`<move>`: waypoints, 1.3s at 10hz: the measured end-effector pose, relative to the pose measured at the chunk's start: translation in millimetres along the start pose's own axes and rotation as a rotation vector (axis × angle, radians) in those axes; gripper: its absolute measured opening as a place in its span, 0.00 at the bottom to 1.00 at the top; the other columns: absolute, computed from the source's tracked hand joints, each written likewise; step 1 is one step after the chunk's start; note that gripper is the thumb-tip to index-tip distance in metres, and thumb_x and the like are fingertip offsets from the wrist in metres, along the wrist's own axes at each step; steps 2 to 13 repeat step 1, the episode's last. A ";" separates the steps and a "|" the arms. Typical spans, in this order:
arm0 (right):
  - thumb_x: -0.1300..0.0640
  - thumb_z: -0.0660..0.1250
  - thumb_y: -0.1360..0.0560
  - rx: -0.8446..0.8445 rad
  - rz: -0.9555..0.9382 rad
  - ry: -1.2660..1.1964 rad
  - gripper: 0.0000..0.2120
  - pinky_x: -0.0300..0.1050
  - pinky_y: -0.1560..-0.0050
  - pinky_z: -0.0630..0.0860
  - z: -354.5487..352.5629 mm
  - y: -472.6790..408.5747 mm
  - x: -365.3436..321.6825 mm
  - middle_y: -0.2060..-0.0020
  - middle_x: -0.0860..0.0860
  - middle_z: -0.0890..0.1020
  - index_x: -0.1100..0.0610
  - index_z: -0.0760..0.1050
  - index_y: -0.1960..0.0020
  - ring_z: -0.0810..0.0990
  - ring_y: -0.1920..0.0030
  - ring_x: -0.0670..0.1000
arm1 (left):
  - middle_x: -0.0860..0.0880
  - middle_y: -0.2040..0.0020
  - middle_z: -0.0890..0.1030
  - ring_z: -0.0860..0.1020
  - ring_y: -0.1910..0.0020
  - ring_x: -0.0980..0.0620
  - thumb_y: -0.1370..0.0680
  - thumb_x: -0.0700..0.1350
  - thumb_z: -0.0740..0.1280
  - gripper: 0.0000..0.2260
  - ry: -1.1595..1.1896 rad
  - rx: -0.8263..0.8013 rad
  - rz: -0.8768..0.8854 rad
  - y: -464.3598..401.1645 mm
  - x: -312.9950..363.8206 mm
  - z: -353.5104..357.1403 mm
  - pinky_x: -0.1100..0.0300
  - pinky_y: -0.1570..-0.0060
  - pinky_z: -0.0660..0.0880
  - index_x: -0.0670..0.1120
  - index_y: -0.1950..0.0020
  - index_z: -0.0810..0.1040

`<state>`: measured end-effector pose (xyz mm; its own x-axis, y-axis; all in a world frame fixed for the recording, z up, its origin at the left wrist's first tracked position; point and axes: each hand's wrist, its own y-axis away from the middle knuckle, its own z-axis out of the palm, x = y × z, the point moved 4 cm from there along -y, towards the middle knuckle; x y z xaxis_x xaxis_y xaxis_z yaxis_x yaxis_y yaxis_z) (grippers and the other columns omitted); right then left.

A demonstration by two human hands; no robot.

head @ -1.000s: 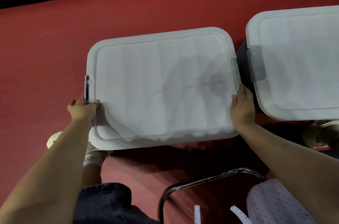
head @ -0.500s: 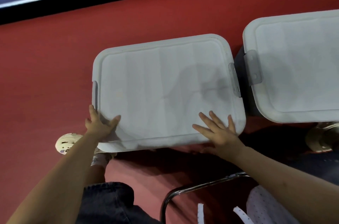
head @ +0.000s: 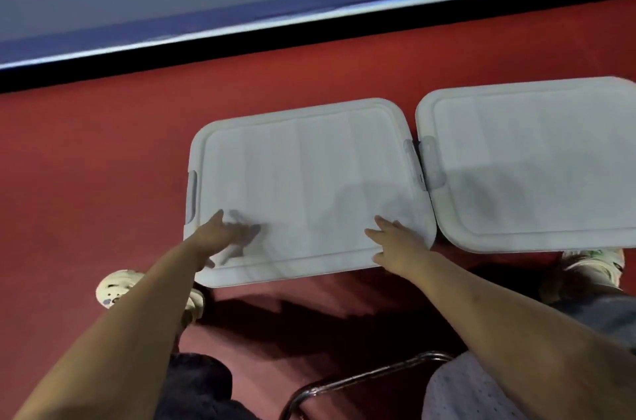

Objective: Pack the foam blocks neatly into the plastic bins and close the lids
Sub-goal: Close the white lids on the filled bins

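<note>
Bins with lids on, 2 of them, side by side on red floor (head: 103, 161). Left bin lid (head: 303, 185) white, flat, closed, latch tabs visible at left and right edges. Right bin lid (head: 537, 161) likewise closed, its left edge just beside the left bin's right edge, cut off by the right frame border. Left hand (head: 220, 233) flat on the near-left corner of the left bin lid, fingers spread wide, blurred. Right hand (head: 399, 240) flat on the near-right corner of the same lid, fingers straight and apart. Foam blocks not visible. Near edge: shoe (head: 115, 287) at left, chrome chair frame (head: 344, 381) at bottom centre.
</note>
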<state>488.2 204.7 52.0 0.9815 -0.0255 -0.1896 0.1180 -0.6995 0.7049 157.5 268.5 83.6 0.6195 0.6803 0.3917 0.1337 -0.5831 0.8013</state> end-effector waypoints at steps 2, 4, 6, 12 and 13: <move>0.39 0.60 0.25 -0.169 0.013 0.051 0.30 0.53 0.28 0.59 -10.1 31.7 -0.6 0.25 0.49 0.61 0.45 0.60 0.25 0.61 0.27 0.54 | 0.50 0.25 0.64 0.70 0.32 0.42 0.24 0.59 0.67 0.36 0.088 -0.196 0.080 37.8 40.7 15.5 0.36 0.39 0.69 0.55 0.22 0.52; 0.39 0.60 0.25 -0.169 0.013 0.051 0.30 0.53 0.28 0.59 -10.1 31.7 -0.6 0.25 0.49 0.61 0.45 0.60 0.25 0.61 0.27 0.54 | 0.50 0.25 0.64 0.70 0.32 0.42 0.24 0.59 0.67 0.36 0.088 -0.196 0.080 37.8 40.7 15.5 0.36 0.39 0.69 0.55 0.22 0.52; 0.39 0.60 0.25 -0.169 0.013 0.051 0.30 0.53 0.28 0.59 -10.1 31.7 -0.6 0.25 0.49 0.61 0.45 0.60 0.25 0.61 0.27 0.54 | 0.50 0.25 0.64 0.70 0.32 0.42 0.24 0.59 0.67 0.36 0.088 -0.196 0.080 37.8 40.7 15.5 0.36 0.39 0.69 0.55 0.22 0.52; 0.39 0.60 0.25 -0.169 0.013 0.051 0.30 0.53 0.28 0.59 -10.1 31.7 -0.6 0.25 0.49 0.61 0.45 0.60 0.25 0.61 0.27 0.54 | 0.50 0.25 0.64 0.70 0.32 0.42 0.24 0.59 0.67 0.36 0.088 -0.196 0.080 37.8 40.7 15.5 0.36 0.39 0.69 0.55 0.22 0.52; 0.39 0.60 0.25 -0.169 0.013 0.051 0.30 0.53 0.28 0.59 -10.1 31.7 -0.6 0.25 0.49 0.61 0.45 0.60 0.25 0.61 0.27 0.54 | 0.50 0.25 0.64 0.70 0.32 0.42 0.24 0.59 0.67 0.36 0.088 -0.196 0.080 37.8 40.7 15.5 0.36 0.39 0.69 0.55 0.22 0.52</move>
